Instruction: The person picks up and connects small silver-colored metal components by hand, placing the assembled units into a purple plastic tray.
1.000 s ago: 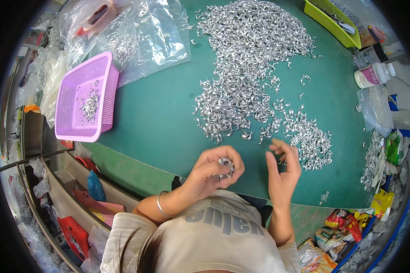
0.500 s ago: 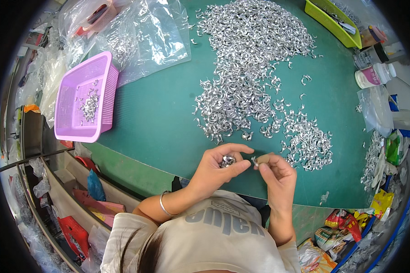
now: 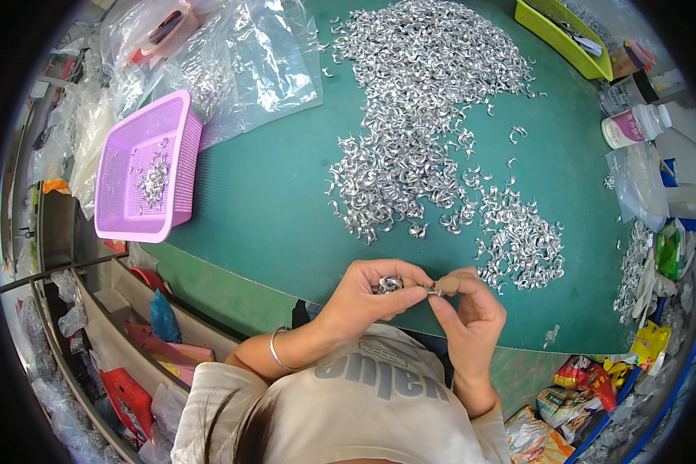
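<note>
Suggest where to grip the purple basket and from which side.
Likely the purple basket by its right rim, coming from the right: that rim stands raised off the table, and bare green table lies beside it. The clear bag crowds its far end.

Observed glossy, smooth metal on small curved silver-coloured pieces (image 3: 433, 62). Noted matt finish on broad green surface (image 3: 263, 209); perforated plastic on lilac rectangular basket (image 3: 183, 185); crinkled, shiny plastic on flat transparent bag (image 3: 282, 69); matt cloth on beige shirt (image 3: 348, 425).
</note>
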`<state>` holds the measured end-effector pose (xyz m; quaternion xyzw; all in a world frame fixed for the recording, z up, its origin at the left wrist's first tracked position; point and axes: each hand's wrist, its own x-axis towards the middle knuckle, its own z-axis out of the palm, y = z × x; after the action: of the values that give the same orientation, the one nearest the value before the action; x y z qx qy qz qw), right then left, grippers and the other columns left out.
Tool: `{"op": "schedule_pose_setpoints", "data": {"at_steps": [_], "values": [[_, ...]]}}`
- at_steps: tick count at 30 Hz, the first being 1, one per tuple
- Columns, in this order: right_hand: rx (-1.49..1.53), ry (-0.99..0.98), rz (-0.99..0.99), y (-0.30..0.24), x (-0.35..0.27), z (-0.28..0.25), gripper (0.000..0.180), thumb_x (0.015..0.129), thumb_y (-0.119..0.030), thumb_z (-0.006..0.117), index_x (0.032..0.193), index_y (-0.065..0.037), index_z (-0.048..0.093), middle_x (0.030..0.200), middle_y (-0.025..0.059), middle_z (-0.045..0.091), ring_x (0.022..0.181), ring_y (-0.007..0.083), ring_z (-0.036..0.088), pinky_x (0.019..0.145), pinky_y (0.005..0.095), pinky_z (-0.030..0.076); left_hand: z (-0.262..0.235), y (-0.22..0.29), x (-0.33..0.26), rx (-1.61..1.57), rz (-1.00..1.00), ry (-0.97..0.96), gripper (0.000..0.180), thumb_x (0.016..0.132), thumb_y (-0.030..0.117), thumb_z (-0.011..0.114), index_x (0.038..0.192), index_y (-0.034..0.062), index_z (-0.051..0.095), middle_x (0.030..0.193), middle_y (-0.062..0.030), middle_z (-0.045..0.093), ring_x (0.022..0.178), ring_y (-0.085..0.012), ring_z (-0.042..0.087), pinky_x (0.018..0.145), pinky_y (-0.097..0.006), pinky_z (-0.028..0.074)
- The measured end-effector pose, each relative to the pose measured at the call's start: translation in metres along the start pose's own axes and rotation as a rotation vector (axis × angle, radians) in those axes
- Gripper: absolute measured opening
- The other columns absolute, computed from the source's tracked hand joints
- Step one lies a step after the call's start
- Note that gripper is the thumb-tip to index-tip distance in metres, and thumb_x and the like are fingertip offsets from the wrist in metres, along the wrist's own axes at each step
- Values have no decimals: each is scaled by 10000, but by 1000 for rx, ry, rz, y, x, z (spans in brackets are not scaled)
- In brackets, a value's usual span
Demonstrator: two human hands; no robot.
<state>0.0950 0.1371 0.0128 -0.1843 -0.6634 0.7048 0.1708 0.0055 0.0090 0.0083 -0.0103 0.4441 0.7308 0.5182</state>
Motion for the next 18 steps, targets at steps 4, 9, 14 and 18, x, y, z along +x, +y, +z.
{"op": "schedule_pose_setpoints", "data": {"at_steps": [4,9,14,18], "values": [[-81,9,-46,-4,0,1,196,661,84,657,831,18,584,780,73,589,756,180,507,676,274,397,0,-1,0,31,23,9,115,807,58,610,906,0,616,601,64,469,501,7,333,427,-170,221],[-164,12,-139,-3,0,0,213,636,62,679,824,21,587,772,88,597,742,207,517,673,289,404,2,2,-1,27,10,11,99,805,35,603,890,-15,604,607,34,478,491,-10,330,421,-182,218],[-249,42,-203,-4,0,1,203,622,54,690,796,23,590,760,94,602,734,218,519,661,295,408,-1,0,0,-48,-53,-66,136,833,92,585,902,-25,583,599,31,454,487,-25,311,429,-194,203],[-282,49,-232,-5,1,2,202,616,53,693,789,21,593,756,93,602,730,220,520,652,299,411,-1,-2,1,-128,-67,-119,171,846,128,577,914,-28,565,588,38,418,482,-33,289,433,-198,199]]}}
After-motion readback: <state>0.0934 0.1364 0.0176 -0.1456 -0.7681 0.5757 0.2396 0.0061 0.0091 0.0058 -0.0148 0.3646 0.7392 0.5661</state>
